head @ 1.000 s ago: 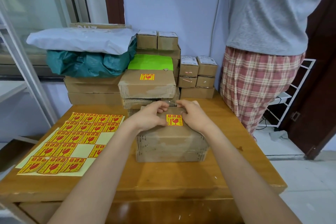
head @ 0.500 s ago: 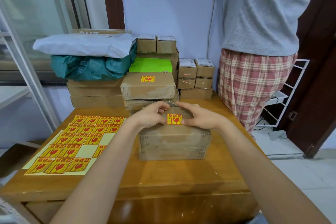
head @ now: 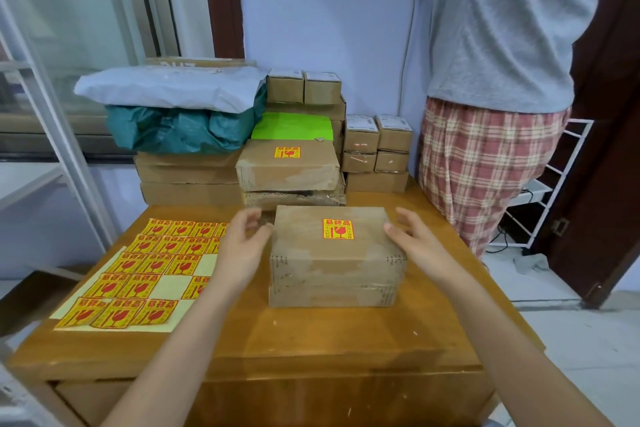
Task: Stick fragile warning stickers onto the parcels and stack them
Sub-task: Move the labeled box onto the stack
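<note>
Parcel sits mid-table, fragile sticker applied on its top face. Head view: left hand and right hand flank its sides, fingers relaxed, gripping nothing, apparently poised to lift it onto the stickered stack behind. Sticker sheet lies within left reach.

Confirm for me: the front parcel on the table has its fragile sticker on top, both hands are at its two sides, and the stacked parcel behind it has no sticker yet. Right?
Not quite. The head view shows the stacked parcel behind already carries a fragile sticker on top. The rest stands: the front parcel has its sticker, with the left hand and right hand at its two sides.
</note>
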Demonstrator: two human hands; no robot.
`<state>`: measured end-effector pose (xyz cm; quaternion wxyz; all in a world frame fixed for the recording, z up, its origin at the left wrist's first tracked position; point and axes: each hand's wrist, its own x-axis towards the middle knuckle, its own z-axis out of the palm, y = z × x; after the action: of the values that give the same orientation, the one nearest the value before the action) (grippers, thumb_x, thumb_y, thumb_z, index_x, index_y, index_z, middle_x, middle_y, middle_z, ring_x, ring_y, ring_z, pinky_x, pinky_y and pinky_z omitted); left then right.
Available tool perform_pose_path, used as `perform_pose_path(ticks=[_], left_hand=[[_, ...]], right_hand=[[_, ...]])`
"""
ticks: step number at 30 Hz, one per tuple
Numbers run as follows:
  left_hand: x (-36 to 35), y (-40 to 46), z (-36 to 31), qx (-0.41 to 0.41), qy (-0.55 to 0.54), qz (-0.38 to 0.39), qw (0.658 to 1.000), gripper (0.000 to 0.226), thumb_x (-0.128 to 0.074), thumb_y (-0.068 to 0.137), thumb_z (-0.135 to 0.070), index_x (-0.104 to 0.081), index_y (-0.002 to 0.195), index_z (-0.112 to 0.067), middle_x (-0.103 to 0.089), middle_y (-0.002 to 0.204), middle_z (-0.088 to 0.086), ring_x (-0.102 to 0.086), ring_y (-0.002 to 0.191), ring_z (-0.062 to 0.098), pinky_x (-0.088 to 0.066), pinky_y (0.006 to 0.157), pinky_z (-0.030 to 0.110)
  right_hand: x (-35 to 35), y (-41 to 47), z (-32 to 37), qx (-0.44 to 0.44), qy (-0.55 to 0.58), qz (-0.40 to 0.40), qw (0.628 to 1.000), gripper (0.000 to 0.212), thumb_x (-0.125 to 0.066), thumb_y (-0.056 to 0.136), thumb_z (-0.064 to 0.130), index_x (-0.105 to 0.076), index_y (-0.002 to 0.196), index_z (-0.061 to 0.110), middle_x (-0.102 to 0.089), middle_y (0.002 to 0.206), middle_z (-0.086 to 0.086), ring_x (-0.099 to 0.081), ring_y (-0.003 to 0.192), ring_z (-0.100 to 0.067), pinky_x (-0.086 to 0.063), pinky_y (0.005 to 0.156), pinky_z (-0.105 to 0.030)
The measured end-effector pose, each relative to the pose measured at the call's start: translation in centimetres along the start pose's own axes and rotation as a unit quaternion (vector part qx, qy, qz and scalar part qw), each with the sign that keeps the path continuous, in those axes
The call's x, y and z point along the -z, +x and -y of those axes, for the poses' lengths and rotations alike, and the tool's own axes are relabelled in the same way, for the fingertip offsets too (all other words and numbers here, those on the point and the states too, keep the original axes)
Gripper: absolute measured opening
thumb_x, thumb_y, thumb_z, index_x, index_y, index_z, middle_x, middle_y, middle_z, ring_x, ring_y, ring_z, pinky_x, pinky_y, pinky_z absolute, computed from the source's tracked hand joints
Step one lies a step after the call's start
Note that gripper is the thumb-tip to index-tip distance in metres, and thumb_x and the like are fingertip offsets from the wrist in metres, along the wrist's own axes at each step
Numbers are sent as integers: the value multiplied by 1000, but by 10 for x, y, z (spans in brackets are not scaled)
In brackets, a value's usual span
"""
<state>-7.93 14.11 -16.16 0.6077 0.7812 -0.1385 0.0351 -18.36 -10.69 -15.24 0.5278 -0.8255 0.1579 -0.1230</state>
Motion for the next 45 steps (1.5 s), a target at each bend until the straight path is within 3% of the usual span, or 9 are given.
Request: perform_pose_path(ticks=[7,11,16,21,25,29,32,37,45], left_hand=[[-22,-41,11,59,-81,46,994,31,-44,97,-36,-47,127,-26,-53,109,-15,-49,96,-2,-39,72,14],[-29,-51,17,19,-75,37,996,52,-48,82,-61,-45,127,-34,-51,127,-9,-48,117,9,-44,96,31],[-31,-61,-2,-81,-69,36,994,78,-41,58,-92,-42,122,-49,-46,127,-23,-42,115,-13,-41,90,16],[-28,-51,-30,-182,-60,33,981,86,-43,67,-86,-42,136,-34,-44,131,-15,-42,123,-2,-42,100,28],[-20,-35,-56,-221,-45,24,974,92,-50,67,-81,-40,141,-27,-38,124,-17,-40,121,-3,-39,97,12],[-9,-2,-78,-237,-25,1,971,90,-51,70,-72,-36,145,-24,-34,117,-16,-37,124,7,-37,104,21],[-2,25,-98,-233,-36,-8,972,77,-54,80,-62,-37,144,-22,-36,124,-8,-38,115,-8,-33,89,-1],[6,67,-109,-196,-85,-33,976,52,-61,90,-37,-39,134,-19,-53,119,-12,-51,108,0,-43,95,20],[3,93,-75,-122,14,-16,992,55,-55,94,-29,-31,141,-13,-47,132,-3,-45,119,12,-36,92,22]], right_hand=[[-17,-24,-22,-67,134,5,989,49,-47,96,41,-37,141,25,-55,122,11,-53,99,1,-42,74,-20],[-12,-34,-25,-69,143,-10,987,64,-50,91,49,-29,148,27,-47,140,7,-49,120,-14,-40,100,-37],[13,-47,-5,-9,150,-43,988,49,-51,94,43,-41,140,29,-55,125,15,-53,107,-2,-43,79,-23],[43,-50,21,84,147,-70,983,82,-62,57,80,-53,129,41,-57,129,13,-52,122,-12,-43,99,-37],[54,-36,42,126,124,-64,982,79,-48,60,91,-44,131,57,-39,148,17,-25,143,-15,-21,114,-56],[47,-15,72,192,136,-52,970,77,-54,69,82,-42,137,47,-45,143,15,-38,136,-9,-29,113,-49],[41,7,91,205,163,-48,964,91,-68,67,69,-34,144,37,-50,139,14,-46,130,-6,-34,112,-44],[25,43,117,224,128,-28,966,77,-61,90,13,-16,152,21,-44,145,3,-48,127,-7,-41,105,-24],[-6,89,114,160,69,-41,984,68,-63,90,13,-24,146,16,-51,131,3,-51,120,-15,-43,100,-28]])
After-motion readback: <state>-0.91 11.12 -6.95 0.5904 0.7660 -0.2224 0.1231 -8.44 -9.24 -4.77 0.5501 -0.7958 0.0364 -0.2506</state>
